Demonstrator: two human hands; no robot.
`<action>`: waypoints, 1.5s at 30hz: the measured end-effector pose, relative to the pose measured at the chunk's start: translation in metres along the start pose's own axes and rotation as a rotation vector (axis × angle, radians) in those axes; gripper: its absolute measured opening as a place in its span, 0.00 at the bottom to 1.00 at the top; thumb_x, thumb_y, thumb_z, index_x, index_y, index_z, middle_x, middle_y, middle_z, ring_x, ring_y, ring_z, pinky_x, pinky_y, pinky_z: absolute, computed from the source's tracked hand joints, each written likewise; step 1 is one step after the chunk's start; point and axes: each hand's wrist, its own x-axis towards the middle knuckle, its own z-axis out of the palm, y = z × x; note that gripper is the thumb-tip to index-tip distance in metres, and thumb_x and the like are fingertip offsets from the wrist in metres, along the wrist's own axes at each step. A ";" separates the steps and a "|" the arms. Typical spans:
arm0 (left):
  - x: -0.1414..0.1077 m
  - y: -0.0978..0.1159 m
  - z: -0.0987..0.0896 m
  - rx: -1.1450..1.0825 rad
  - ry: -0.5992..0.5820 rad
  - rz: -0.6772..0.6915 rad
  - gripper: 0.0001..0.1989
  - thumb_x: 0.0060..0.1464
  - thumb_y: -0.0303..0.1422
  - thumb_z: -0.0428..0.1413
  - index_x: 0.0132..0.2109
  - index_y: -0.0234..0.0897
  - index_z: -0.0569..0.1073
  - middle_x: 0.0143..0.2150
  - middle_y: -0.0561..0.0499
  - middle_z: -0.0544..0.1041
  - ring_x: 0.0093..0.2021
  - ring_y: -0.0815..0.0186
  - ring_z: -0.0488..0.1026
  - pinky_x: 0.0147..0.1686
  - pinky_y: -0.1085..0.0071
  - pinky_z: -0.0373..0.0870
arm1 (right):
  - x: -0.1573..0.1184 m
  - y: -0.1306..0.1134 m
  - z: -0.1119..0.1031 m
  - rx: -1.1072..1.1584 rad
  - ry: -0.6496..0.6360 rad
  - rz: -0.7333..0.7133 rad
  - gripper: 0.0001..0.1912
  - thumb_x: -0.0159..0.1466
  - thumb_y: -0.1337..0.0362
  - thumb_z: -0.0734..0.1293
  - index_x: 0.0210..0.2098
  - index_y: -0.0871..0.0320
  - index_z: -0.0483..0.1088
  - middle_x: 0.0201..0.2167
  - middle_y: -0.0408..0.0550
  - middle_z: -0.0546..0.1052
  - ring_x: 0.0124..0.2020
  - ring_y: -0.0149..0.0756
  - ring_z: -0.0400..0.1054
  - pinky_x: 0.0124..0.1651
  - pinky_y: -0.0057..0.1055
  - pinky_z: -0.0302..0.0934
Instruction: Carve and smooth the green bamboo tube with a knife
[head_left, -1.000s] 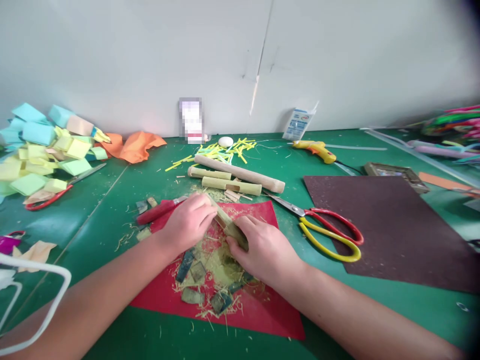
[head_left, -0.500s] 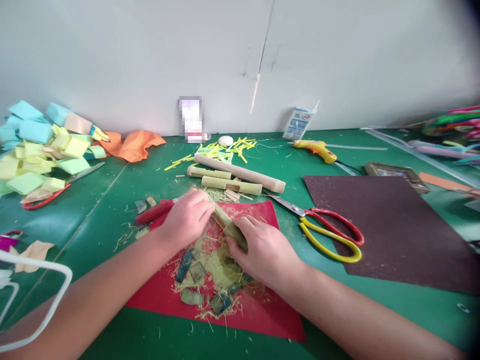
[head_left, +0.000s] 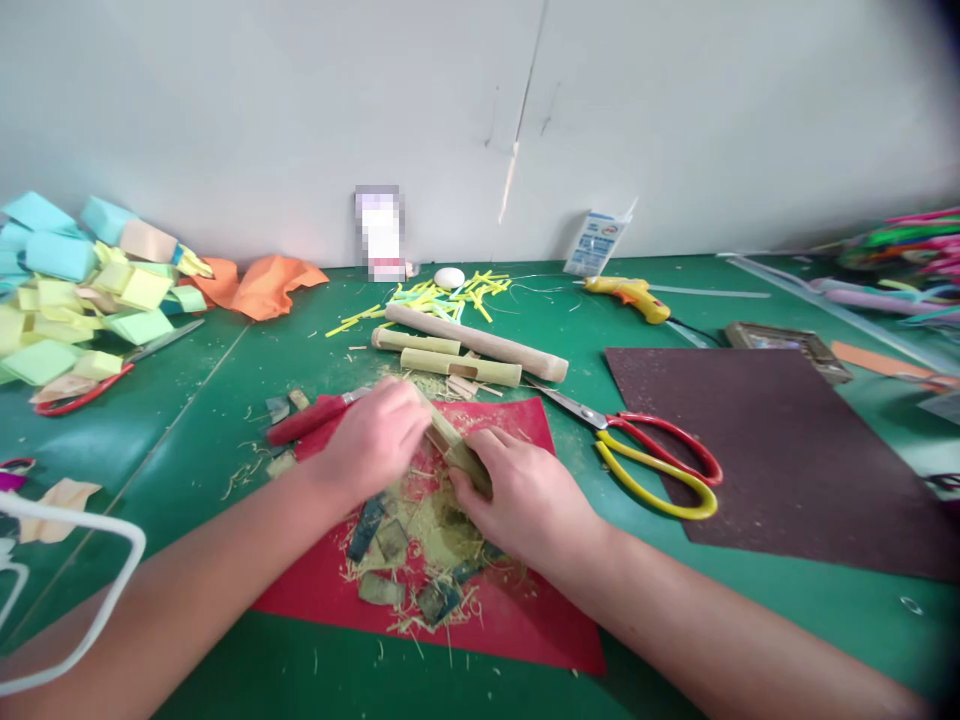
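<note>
A pale bamboo tube (head_left: pixel 450 440) with a slot cut along it slants between my two hands, above a red sheet (head_left: pixel 525 630). My left hand (head_left: pixel 382 430) is closed round its far end. My right hand (head_left: pixel 517 485) wraps the near end, with the thumb along the side. Just behind my left hand lies a red-handled tool (head_left: pixel 307 420), its metal end partly hidden. Under the tube are pale shavings and several dark bamboo chips (head_left: pixel 440 600). Beyond it lie a slotted bamboo piece (head_left: pixel 461 367), another bamboo piece (head_left: pixel 416 342) and a longer wooden rod (head_left: pixel 480 343).
Scissors (head_left: pixel 652 450) with red and yellow handles rest partly on a dark brown sheet (head_left: pixel 765 450). Farther back are yellow strips (head_left: pixel 420 300), a white egg-shaped thing (head_left: pixel 448 278) and a yellow glue gun (head_left: pixel 628 297). Folded papers (head_left: pixel 60 290) and a white wire frame (head_left: pixel 139 540) are at left.
The view has shifted slightly, so everything sits a little higher and farther left. Both hands keep hold of the bamboo tube, with the left hand shifted slightly along it.
</note>
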 end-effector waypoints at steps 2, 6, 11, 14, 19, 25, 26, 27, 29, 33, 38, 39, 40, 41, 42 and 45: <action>0.000 0.002 0.000 -0.026 -0.048 0.015 0.11 0.61 0.27 0.48 0.33 0.34 0.72 0.33 0.47 0.71 0.36 0.64 0.66 0.39 0.66 0.65 | 0.000 0.000 0.000 0.004 -0.006 0.000 0.06 0.60 0.61 0.60 0.31 0.58 0.64 0.30 0.46 0.72 0.29 0.32 0.65 0.29 0.29 0.50; 0.000 0.004 -0.001 -0.004 0.003 -0.023 0.11 0.61 0.27 0.47 0.32 0.33 0.71 0.31 0.47 0.70 0.36 0.64 0.65 0.39 0.65 0.65 | 0.000 0.000 -0.001 0.006 -0.001 -0.004 0.07 0.61 0.61 0.60 0.33 0.58 0.65 0.31 0.46 0.72 0.29 0.33 0.65 0.29 0.29 0.50; -0.001 0.009 -0.003 -0.015 -0.069 0.026 0.11 0.61 0.27 0.47 0.33 0.34 0.71 0.32 0.47 0.70 0.36 0.63 0.64 0.38 0.66 0.65 | -0.001 -0.002 -0.002 0.002 -0.020 0.002 0.07 0.61 0.61 0.60 0.33 0.58 0.65 0.31 0.46 0.72 0.29 0.33 0.66 0.29 0.29 0.50; 0.000 0.011 -0.004 0.070 -0.062 0.048 0.12 0.61 0.25 0.45 0.31 0.34 0.70 0.31 0.47 0.69 0.35 0.63 0.63 0.38 0.64 0.64 | 0.000 -0.002 -0.003 -0.004 -0.017 0.007 0.07 0.60 0.61 0.60 0.32 0.58 0.65 0.30 0.46 0.72 0.29 0.33 0.66 0.29 0.29 0.50; 0.001 0.013 -0.004 0.023 -0.099 0.058 0.13 0.61 0.25 0.45 0.29 0.34 0.69 0.31 0.47 0.68 0.35 0.63 0.63 0.37 0.66 0.64 | 0.000 -0.001 -0.002 0.012 -0.029 0.007 0.06 0.61 0.61 0.60 0.32 0.58 0.64 0.30 0.46 0.72 0.29 0.33 0.65 0.28 0.29 0.50; 0.000 0.013 -0.003 0.036 -0.118 0.062 0.11 0.60 0.24 0.46 0.32 0.34 0.71 0.31 0.47 0.68 0.35 0.63 0.63 0.37 0.66 0.64 | 0.000 -0.002 -0.002 0.013 -0.019 0.010 0.06 0.60 0.61 0.61 0.31 0.58 0.64 0.29 0.45 0.72 0.28 0.32 0.64 0.28 0.29 0.48; 0.000 0.013 -0.004 0.053 -0.117 0.072 0.11 0.60 0.24 0.46 0.32 0.34 0.70 0.31 0.47 0.68 0.35 0.63 0.63 0.36 0.66 0.64 | 0.000 -0.002 -0.002 0.014 -0.017 0.011 0.06 0.60 0.61 0.61 0.31 0.58 0.64 0.30 0.46 0.72 0.28 0.32 0.64 0.28 0.28 0.48; 0.000 0.013 -0.004 0.087 -0.108 0.074 0.12 0.60 0.25 0.45 0.31 0.34 0.70 0.30 0.47 0.68 0.34 0.63 0.62 0.36 0.65 0.64 | 0.000 -0.002 -0.003 0.015 -0.013 0.011 0.06 0.60 0.61 0.61 0.31 0.58 0.64 0.30 0.46 0.72 0.28 0.32 0.64 0.28 0.28 0.48; 0.001 0.013 -0.005 0.164 -0.097 0.076 0.13 0.60 0.25 0.45 0.30 0.34 0.70 0.29 0.47 0.67 0.34 0.62 0.62 0.36 0.65 0.63 | 0.000 -0.002 -0.003 0.013 -0.012 0.010 0.06 0.60 0.62 0.61 0.31 0.58 0.64 0.30 0.46 0.72 0.29 0.32 0.65 0.28 0.28 0.49; 0.002 0.012 -0.006 0.129 -0.154 0.109 0.13 0.59 0.24 0.45 0.28 0.34 0.69 0.30 0.47 0.67 0.33 0.63 0.62 0.36 0.66 0.64 | 0.000 -0.002 -0.003 0.002 -0.030 0.019 0.07 0.60 0.61 0.60 0.32 0.58 0.65 0.30 0.46 0.72 0.28 0.32 0.65 0.28 0.29 0.48; 0.004 -0.008 -0.008 0.132 -0.039 0.009 0.13 0.61 0.26 0.46 0.30 0.35 0.70 0.30 0.48 0.68 0.34 0.63 0.63 0.37 0.65 0.64 | -0.001 -0.002 -0.002 -0.029 -0.007 0.007 0.08 0.61 0.60 0.60 0.33 0.58 0.66 0.30 0.46 0.73 0.28 0.33 0.66 0.27 0.29 0.48; 0.005 -0.011 -0.008 0.132 -0.025 -0.005 0.13 0.61 0.26 0.46 0.30 0.35 0.70 0.30 0.48 0.68 0.34 0.63 0.63 0.37 0.65 0.64 | -0.001 -0.002 -0.002 -0.035 -0.004 0.005 0.08 0.61 0.60 0.60 0.33 0.58 0.66 0.30 0.46 0.72 0.28 0.33 0.65 0.27 0.29 0.48; 0.005 -0.013 -0.008 0.122 -0.029 -0.007 0.13 0.61 0.26 0.46 0.30 0.35 0.70 0.30 0.48 0.68 0.34 0.63 0.63 0.37 0.65 0.64 | 0.000 -0.002 -0.002 -0.037 -0.003 0.004 0.08 0.61 0.60 0.60 0.33 0.58 0.66 0.30 0.46 0.72 0.28 0.33 0.65 0.27 0.29 0.47; 0.005 -0.013 -0.007 0.105 -0.046 -0.002 0.12 0.61 0.26 0.46 0.31 0.35 0.71 0.31 0.48 0.68 0.35 0.63 0.64 0.38 0.65 0.64 | 0.000 -0.002 -0.002 -0.037 -0.006 0.003 0.08 0.61 0.60 0.60 0.33 0.58 0.66 0.30 0.46 0.72 0.28 0.33 0.65 0.27 0.29 0.47; 0.005 -0.013 -0.007 0.083 -0.060 0.005 0.12 0.61 0.27 0.46 0.31 0.35 0.71 0.31 0.48 0.69 0.35 0.63 0.64 0.38 0.66 0.64 | 0.000 -0.002 -0.002 -0.035 -0.010 0.003 0.08 0.61 0.60 0.60 0.33 0.58 0.65 0.30 0.45 0.72 0.28 0.33 0.65 0.27 0.29 0.47; 0.005 -0.013 -0.005 0.057 -0.026 -0.008 0.11 0.61 0.27 0.47 0.32 0.34 0.71 0.31 0.48 0.69 0.35 0.63 0.64 0.38 0.66 0.65 | 0.000 -0.002 -0.002 -0.038 -0.010 0.010 0.08 0.61 0.59 0.60 0.32 0.58 0.65 0.29 0.45 0.72 0.28 0.33 0.65 0.27 0.29 0.47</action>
